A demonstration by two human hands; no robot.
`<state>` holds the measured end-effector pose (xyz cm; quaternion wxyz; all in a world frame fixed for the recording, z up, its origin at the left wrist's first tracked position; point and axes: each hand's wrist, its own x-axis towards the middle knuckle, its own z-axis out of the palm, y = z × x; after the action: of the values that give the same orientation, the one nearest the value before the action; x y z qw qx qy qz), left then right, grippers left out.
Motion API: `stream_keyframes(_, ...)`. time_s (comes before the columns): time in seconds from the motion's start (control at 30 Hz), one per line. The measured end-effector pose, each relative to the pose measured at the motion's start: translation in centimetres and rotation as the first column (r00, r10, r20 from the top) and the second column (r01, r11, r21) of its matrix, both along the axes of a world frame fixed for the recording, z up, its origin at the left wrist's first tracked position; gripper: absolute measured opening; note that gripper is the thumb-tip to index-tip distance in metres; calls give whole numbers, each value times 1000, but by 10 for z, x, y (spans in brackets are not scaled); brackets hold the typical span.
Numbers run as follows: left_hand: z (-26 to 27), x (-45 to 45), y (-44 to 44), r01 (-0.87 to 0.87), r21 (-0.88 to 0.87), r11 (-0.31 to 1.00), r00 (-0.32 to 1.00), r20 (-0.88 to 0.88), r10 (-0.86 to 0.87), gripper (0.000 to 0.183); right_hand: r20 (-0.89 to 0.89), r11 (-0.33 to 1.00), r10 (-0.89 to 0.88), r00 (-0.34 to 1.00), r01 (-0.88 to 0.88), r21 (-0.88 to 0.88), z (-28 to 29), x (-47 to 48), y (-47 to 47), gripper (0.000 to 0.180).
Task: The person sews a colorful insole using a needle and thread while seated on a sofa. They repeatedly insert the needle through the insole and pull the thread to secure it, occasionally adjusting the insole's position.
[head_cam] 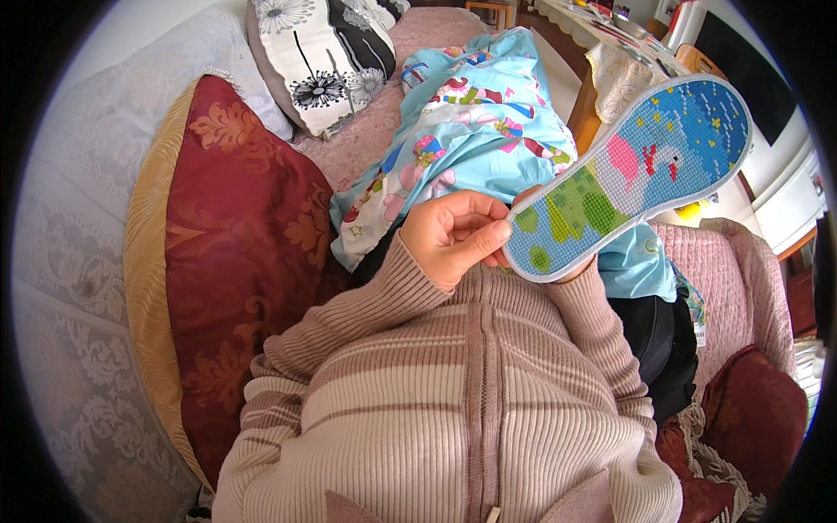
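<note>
A cross-stitched shoe insole [628,176] with a pale edging is raised over my lap, its stitched face showing a white bird, green patches and blue ground. My left hand [454,238] pinches its narrow heel end between thumb and fingers. Most of my right hand [575,269] is hidden behind the insole; only its fingertips and the base near the cuff show, so its grip cannot be made out. Light blue patterned fabric [477,131] lies over my legs, just beyond both hands.
A dark red cushion [242,261] leans on the sofa at the left, with a black-and-white floral pillow [324,72] farther back. A table with a lace cloth [618,78] bearing several items stands at the upper right. Another red cushion [752,418] lies at the lower right.
</note>
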<state>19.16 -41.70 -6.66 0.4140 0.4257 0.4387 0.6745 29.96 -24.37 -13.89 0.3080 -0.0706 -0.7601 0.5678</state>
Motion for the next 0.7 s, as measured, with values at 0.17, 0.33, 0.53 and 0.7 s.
stream_keyframes(0.17, 0, 2, -1, -34, 18, 999, 999, -34, 35, 20, -88, 991, 121, 989, -125, -41, -1, 7, 6, 32)
stream_keyframes(0.33, 0, 5, -1, -122, 70, 990, 983, -127, 130, 17, -316, 982, 63, 946, -116, -149, 1, 14, -20, 38)
stream_keyframes(0.53, 0, 4, -4, -88, 52, 995, 978, -183, 96, 17, -309, 985, -167, 936, 171, -15, 18, 14, -42, 44)
stream_keyframes(0.7, 0, 4, -2, -75, 86, 994, 992, -91, 83, 17, -362, 983, -166, 917, 181, 8, 38, 19, -56, 32)
